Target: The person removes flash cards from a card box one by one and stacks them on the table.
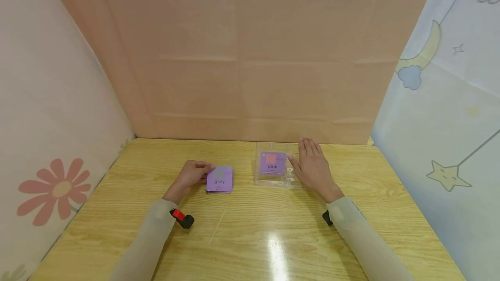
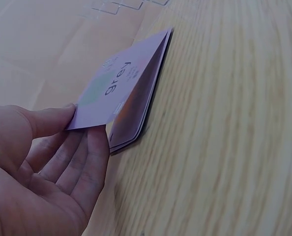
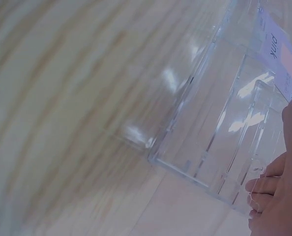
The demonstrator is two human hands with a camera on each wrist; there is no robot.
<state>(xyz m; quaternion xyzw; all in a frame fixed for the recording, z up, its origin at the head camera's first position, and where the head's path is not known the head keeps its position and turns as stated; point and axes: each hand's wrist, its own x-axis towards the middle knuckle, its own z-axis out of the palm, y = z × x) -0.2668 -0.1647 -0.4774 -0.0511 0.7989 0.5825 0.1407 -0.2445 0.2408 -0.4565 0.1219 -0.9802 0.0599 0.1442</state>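
A purple card reading "grey" (image 1: 219, 180) tops a small stack near the middle of the table. My left hand (image 1: 192, 172) pinches this card at its left edge, thumb above and fingers below. In the left wrist view the card (image 2: 99, 93) tilts up at that edge, apart from the cards (image 2: 136, 135) under it. To the right lies a clear plastic box (image 1: 269, 183) with compartments, holding a purple card reading "pink" (image 1: 272, 166). Across the box's right side rests my right hand (image 1: 314, 170), fingers straight, hiding that part; its thumb reaches beside the pink card.
The wooden table (image 1: 250, 229) carries a bright reflection at the front. Behind it stands a tan backdrop (image 1: 242, 55), close to the box's far edge. Patterned cloth walls (image 1: 468, 120) flank both sides.
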